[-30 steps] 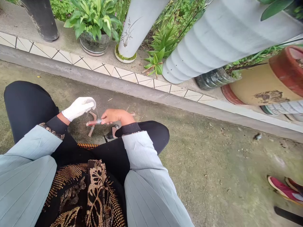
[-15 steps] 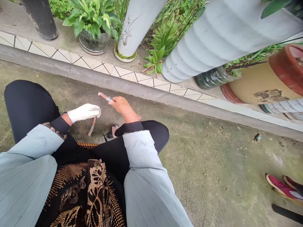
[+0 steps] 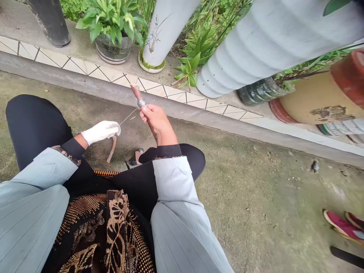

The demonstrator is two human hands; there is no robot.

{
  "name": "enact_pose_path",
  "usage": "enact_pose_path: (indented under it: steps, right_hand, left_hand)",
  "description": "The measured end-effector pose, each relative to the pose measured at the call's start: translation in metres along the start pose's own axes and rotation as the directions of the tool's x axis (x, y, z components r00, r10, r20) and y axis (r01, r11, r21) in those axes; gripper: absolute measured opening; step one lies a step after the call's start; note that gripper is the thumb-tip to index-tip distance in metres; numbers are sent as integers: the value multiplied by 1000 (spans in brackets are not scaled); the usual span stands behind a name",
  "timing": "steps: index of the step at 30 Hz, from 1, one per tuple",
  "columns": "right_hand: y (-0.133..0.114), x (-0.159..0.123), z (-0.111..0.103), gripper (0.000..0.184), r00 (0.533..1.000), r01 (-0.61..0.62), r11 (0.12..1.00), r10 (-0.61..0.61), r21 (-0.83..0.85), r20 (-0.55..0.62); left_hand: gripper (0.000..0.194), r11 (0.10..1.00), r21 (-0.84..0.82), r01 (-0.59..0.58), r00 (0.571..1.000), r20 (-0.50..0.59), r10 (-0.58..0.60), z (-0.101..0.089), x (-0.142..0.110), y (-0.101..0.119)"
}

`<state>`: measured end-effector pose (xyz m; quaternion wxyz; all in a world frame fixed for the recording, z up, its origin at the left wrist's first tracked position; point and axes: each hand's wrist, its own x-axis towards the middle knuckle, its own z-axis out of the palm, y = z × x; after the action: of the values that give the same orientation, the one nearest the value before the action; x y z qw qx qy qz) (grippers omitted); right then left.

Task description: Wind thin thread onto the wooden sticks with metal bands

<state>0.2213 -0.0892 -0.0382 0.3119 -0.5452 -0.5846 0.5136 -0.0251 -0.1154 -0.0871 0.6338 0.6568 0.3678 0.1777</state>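
Observation:
My right hand (image 3: 157, 120) is bare and closed around a brown stick (image 3: 135, 91), whose pale cut end points up and away from me. Silvery wire (image 3: 141, 102) is wound round the stick just beyond my fingers. A thin strand (image 3: 128, 115) stretches from there to my left hand (image 3: 101, 132), which wears a white glove and is closed on it. Below the gloved fingers a curved piece of stick (image 3: 112, 149) hangs or lies with its upper end behind the glove; I cannot tell whether the hand holds it.
Ahead runs a low ledge with a tiled edge (image 3: 98, 72). On it stand a potted plant (image 3: 113, 49), a white pillar-like pot (image 3: 162, 34), a ribbed grey pot (image 3: 244, 49) and a tan-and-red pot (image 3: 309, 94). Another person's red shoe (image 3: 339, 224) shows at right.
My right hand has moved up and to the right with the stick, which now points more steeply away. The strand between the hands is longer and plainer to see. My left hand has barely shifted.

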Motion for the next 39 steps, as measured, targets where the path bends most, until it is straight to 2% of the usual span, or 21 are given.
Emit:
enact_pose_path:
  steps: [2,4,7,9,12,15,16,17,18,19,20,22,23,24,26,28,29,31,33,36,39]
  right_hand:
    - [5,6,-3,29,990,-111,959,83,-260,-116]
    - [7,9,-1,26,982,-187,806,160,-561,-99]
    - [4,8,9,28,946,-120,563,314,-818,77]
    - [2,6,18,26,866,-8,521,431,-853,255]
    - [0,1,27,20,681,131,626,507,-769,529]
    - [-2,-4,27,17,502,141,848,384,-512,775]
    - [-4,-6,25,17,471,119,906,308,-406,826]
    - [-6,-7,22,19,469,99,947,227,-307,853]
    - [-8,-9,19,21,500,85,972,148,-218,853]
    - [-10,-9,16,24,568,77,987,74,-142,820]
    - [-11,-9,13,27,669,73,995,6,-73,743]
    - [-11,-6,6,32,886,65,997,-74,37,457]
    - [-9,-4,3,32,958,51,997,-66,58,280]
    - [-8,-2,1,31,992,19,999,-24,40,127]
    - [-4,3,-1,26,994,-107,986,103,-129,-37]
    - [-2,6,2,23,976,-205,886,216,-417,-20]
    - [-1,6,5,22,964,-199,807,263,-557,37]
    - [2,6,14,22,906,-100,668,368,-737,210]
    - [4,4,23,20,776,11,640,479,-768,410]
    - [6,1,28,17,593,76,754,492,-653,637]
    - [-1,-4,22,17,510,77,898,338,-434,791]
  left_hand:
    - [29,998,65,-14,998,66,10,2,-2,3]
    - [29,993,114,-27,996,92,16,2,-4,9]
    - [28,996,78,-30,1000,4,29,-2,-7,18]
    - [26,998,57,-21,998,-66,25,-6,-8,20]
    - [23,997,72,-5,992,-123,14,-11,-7,17]
    - [23,999,40,3,982,-187,5,-14,-4,10]
    - [22,1000,30,11,979,-204,-4,-14,-2,8]
    - [22,1000,19,19,976,-218,-15,-13,0,6]
    - [21,1000,3,27,974,-224,-26,-11,2,4]
    - [21,999,-18,33,976,-216,-36,-9,3,3]
    - [21,998,-42,37,980,-192,-44,-7,5,1]
    - [24,995,-97,35,993,-110,-46,-2,6,-2]
    - [25,993,-109,34,997,-59,-41,0,6,-3]
    - [26,994,-107,31,999,-14,-33,2,5,-3]
    - [28,997,-77,12,999,34,-9,3,2,-2]
    - [29,999,-32,-11,999,45,13,2,-1,2]
    - [29,1000,-8,-20,999,43,20,0,-3,4]
    - [29,998,58,-25,999,25,23,-3,-6,8]
    - [29,990,139,-24,1000,-10,25,-6,-7,8]
    - [26,991,134,-24,997,-67,34,-9,-4,2]
    - [25,1000,-1,-10,994,-105,10,-10,1,-5]
